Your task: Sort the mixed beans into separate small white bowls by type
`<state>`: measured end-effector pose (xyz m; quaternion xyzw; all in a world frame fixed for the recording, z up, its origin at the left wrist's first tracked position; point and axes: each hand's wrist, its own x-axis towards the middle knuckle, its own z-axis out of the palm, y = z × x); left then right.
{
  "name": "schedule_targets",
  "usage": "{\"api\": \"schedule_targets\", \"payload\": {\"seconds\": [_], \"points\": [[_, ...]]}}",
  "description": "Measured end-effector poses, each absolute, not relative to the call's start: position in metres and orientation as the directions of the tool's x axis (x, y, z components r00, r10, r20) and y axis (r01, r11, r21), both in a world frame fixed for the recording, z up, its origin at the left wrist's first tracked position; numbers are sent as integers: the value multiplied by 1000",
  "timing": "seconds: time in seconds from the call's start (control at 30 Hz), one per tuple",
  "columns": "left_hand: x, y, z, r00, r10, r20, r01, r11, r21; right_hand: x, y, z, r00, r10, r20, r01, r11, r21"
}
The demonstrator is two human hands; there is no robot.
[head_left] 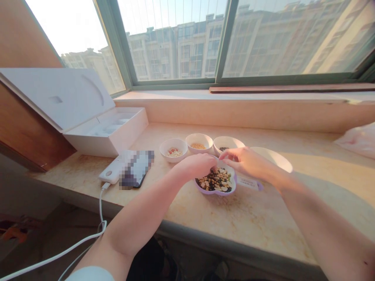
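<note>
A purple-rimmed white bowl (216, 192) holds a mix of tan beans, pale flat pieces and dark seeds. My left hand (202, 166) reaches in over its left rim, fingers bent down and together at the mix; whatever they grip is hidden. Above the bowl's far right side is my right hand (238, 159), its thumb and fingers drawn close together, with anything between them too small to name. Behind my hands stand a white bowl of pale and reddish pieces (173, 151), a white bowl of yellow grains (199, 143) and a white bowl of dark seeds (228, 142), partly covered by my right hand.
A white plate or shallow bowl (274, 157) lies behind my right wrist. A labelled purple handle (249, 183) juts right from the mixed bowl. Left are a phone (136, 169), a white device (113, 169) with a cable and an open white box (123, 128). A pale bag (359, 140) lies far right.
</note>
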<state>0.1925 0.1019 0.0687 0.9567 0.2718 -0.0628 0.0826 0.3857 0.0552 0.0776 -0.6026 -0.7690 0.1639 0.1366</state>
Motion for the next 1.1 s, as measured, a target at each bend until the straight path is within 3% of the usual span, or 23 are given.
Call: {"api": "schedule_targets", "payload": {"seconds": [0.7, 0.93, 1.1], "points": [[181, 107, 79, 837, 543, -59, 511, -741, 436, 399, 61, 74, -220, 969, 113, 878, 247, -411], [183, 111, 71, 857, 515, -14, 464, -760, 455, 397, 61, 72, -228, 969, 95, 872, 246, -423], [182, 121, 70, 770, 617, 164, 515, -752, 412, 391, 59, 71, -188, 978, 89, 865, 208, -458]]}}
